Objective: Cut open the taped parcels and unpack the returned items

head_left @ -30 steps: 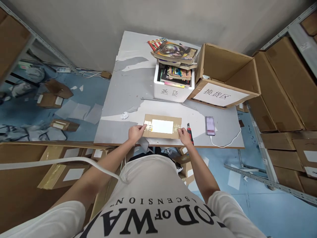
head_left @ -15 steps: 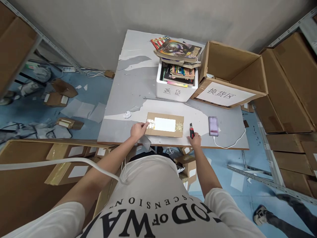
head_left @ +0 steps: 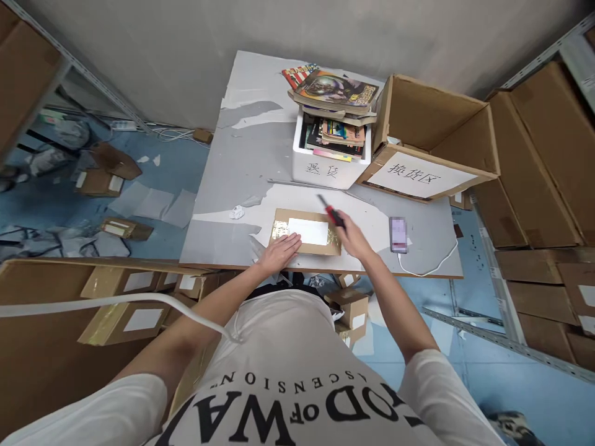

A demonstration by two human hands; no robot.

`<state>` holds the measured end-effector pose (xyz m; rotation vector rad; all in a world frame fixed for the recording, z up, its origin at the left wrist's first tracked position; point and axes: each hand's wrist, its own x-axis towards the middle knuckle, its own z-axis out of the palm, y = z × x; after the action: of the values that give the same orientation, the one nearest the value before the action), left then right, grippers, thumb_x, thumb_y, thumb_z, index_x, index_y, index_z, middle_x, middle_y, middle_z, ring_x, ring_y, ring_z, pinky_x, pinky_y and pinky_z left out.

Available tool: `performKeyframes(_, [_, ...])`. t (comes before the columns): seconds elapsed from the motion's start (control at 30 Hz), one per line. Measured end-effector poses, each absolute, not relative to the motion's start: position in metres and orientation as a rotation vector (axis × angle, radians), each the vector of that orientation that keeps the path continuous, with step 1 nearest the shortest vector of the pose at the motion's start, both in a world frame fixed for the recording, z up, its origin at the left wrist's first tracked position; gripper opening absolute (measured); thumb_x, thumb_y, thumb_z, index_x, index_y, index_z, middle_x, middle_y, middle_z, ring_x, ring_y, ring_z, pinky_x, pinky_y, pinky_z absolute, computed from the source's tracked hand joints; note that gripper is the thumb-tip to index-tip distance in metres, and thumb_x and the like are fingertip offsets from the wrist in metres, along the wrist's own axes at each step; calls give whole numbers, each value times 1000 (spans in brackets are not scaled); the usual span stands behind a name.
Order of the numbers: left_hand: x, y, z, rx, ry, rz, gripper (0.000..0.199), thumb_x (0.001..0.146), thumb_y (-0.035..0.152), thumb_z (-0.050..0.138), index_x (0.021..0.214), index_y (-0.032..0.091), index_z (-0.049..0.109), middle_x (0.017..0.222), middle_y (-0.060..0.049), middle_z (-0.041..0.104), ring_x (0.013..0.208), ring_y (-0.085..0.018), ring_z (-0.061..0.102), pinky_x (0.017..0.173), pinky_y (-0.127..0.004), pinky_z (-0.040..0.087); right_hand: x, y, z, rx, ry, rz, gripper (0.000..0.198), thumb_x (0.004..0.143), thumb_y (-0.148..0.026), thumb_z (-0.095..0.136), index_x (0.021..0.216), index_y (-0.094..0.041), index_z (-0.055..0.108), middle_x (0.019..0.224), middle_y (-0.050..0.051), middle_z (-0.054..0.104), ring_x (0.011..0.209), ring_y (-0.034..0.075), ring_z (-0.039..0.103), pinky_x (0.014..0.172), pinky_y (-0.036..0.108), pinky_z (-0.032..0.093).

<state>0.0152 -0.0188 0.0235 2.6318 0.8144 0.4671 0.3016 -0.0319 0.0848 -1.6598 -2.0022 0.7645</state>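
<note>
A small cardboard box (head_left: 284, 224) with a white label (head_left: 313, 230) and clear tape at its ends lies near the table's front edge. My left hand (head_left: 281, 253) rests on the box's near left part, fingers stretched out flat over the label's corner. In my right hand (head_left: 352, 238) is a red and black box cutter (head_left: 333, 214), raised by the box's right end. Its blade points up and to the left, slightly blurred by motion. Whether the cutter touches the box I cannot tell.
Right of my hand lies a phone (head_left: 398, 235) on a white cable. Behind stand a white bin (head_left: 325, 172) full of books and a large open carton (head_left: 439, 145). Crumpled paper (head_left: 237, 212) sits left. An open carton (head_left: 41, 365) holding parcels is beside me.
My right hand has lifted the box cutter from the table and carried it up and left to the box. My left hand has slid from the box's left edge onto its top.
</note>
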Motion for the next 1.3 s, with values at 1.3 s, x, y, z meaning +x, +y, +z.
performKeyframes(1.3, [25, -15, 14, 2733, 819, 434, 36, 95, 30, 45, 125, 13, 57, 131, -12, 59, 126, -22, 52, 105, -38, 43, 283, -9, 162, -1834, -3310, 436, 67, 91, -7, 31, 148, -41, 20, 116, 10, 59, 81, 18, 66, 63, 27, 40])
